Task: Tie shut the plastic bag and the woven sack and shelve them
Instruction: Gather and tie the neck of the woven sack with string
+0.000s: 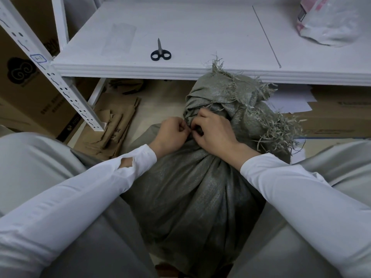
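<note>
From the head view, a white shelf (pixel 200 33) with a ribbed front edge spans the upper part of the scene. It is carried at its left end by a white perforated upright post (pixel 54 77) that bears a small blue-outlined label (pixel 38 58). Black-handled scissors (pixel 160 50) lie closed near the shelf's front edge, left of its middle, with the blades pointing towards the back. A thin seam (pixel 267 37) runs from back to front across the right part of the board. The plastic bag (pixel 329 23), white with pink print, sits at the shelf's far right, well apart from the scissors.

Below the shelf is a pale floor (pixel 160 105). Flattened brown paper bags (pixel 112 127) lie on it at the left, beside the post's foot. A printed cardboard box (pixel 24 83) stands further left, and white papers (pixel 289 101) rest on another carton (pixel 337 119) at the right.

The grey-green woven sack (pixel 192 187) stands on the floor between the person's knees. Its neck is gathered and its frayed mouth leans against the shelf's front edge. The left hand (pixel 172 134) and right hand (pixel 213 132) meet at the neck, both with curled fingers pinching the bunched fabric. Whether a tie runs between them cannot be told.
</note>
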